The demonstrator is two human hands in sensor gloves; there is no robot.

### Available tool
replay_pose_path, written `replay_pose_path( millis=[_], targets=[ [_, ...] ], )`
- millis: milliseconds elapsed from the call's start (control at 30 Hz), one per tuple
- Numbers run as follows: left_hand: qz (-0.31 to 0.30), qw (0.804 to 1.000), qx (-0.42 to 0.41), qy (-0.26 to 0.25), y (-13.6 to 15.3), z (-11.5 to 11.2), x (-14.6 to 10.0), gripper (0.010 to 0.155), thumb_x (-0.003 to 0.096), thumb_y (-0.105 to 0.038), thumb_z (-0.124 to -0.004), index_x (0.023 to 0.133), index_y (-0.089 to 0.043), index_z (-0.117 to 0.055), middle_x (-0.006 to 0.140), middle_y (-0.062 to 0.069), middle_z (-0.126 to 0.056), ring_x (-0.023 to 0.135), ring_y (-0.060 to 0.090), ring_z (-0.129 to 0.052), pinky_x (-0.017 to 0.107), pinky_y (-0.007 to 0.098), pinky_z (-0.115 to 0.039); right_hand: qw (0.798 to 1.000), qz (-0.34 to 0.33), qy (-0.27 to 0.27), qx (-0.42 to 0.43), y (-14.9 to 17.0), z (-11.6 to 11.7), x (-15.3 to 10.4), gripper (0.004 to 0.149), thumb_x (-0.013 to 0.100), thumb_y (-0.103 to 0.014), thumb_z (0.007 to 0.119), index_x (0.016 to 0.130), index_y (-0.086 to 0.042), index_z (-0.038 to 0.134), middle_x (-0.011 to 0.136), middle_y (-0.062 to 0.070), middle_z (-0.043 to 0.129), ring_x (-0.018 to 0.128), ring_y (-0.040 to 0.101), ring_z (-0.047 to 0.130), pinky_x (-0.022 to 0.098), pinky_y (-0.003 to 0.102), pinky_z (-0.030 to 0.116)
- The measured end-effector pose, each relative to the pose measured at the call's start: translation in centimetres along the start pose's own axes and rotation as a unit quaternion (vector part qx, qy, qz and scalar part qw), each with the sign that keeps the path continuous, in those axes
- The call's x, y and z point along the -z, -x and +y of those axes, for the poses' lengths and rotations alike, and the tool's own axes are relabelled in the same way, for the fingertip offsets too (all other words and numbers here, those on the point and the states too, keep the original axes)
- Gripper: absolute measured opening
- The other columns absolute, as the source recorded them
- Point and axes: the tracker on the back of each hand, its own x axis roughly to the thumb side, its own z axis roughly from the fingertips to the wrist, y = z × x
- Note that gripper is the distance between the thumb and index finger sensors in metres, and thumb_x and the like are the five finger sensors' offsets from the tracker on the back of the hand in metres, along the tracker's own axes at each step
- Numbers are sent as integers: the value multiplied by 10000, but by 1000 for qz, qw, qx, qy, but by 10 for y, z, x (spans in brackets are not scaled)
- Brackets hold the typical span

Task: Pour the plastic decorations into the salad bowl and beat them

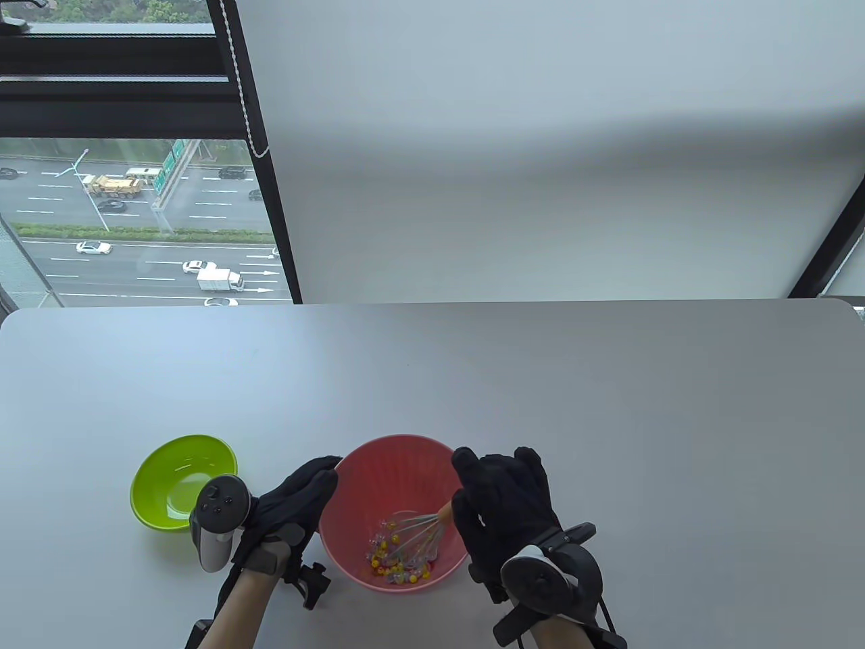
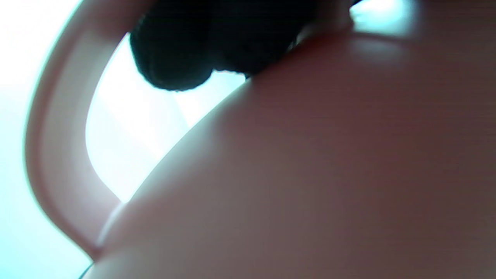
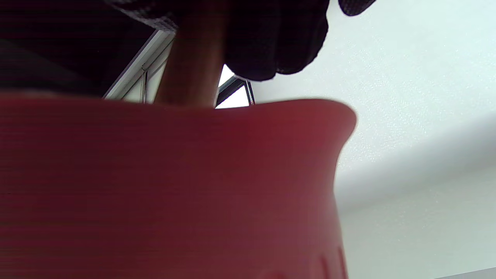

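Observation:
A pink salad bowl [image 1: 405,460] stands near the table's front edge, with small yellow, red and clear plastic decorations [image 1: 395,561] on its bottom. My right hand [image 1: 500,507] grips the orange handle of a wire whisk [image 1: 422,531], whose wires reach down among the decorations. My left hand [image 1: 297,500] holds the bowl's left rim, fingertips curled over the edge. The bowl's outer wall [image 2: 310,174] fills the left wrist view, gloved fingers [image 2: 174,58] on its rim. In the right wrist view the bowl's wall [image 3: 174,186] is close, with the whisk handle [image 3: 193,66] under my fingers.
A lime green bowl [image 1: 159,483], holding nothing, stands to the left of the pink bowl, just beyond my left hand's tracker. The grey table [image 1: 608,405] stretches far back and right. A window with a beaded blind cord [image 1: 243,88] is behind the table.

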Motion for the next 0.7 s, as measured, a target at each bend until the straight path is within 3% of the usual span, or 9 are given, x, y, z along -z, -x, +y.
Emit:
replay_pose_path(
  millis=[300,700],
  targets=[
    [1,1000,-1,0,0,0,0,636,566,-628,-656,960,-147,-787,420,-26,-929,520,283,-937,719,579,-579,999,-25,-4,-28,-6,4,-1,593,561,-589,710,1082,-395,504,842,-142,858,908,191,769,803,525,430],
    [1,1000,-2,0,0,0,0,636,566,-629,-655,959,-146,-788,420,-26,-929,520,283,-937,718,579,-579,996,-50,36,-70,-14,2,-5,678,538,-563,792,1103,-387,461,903,-128,853,942,196,752,802,523,437]
  ],
)
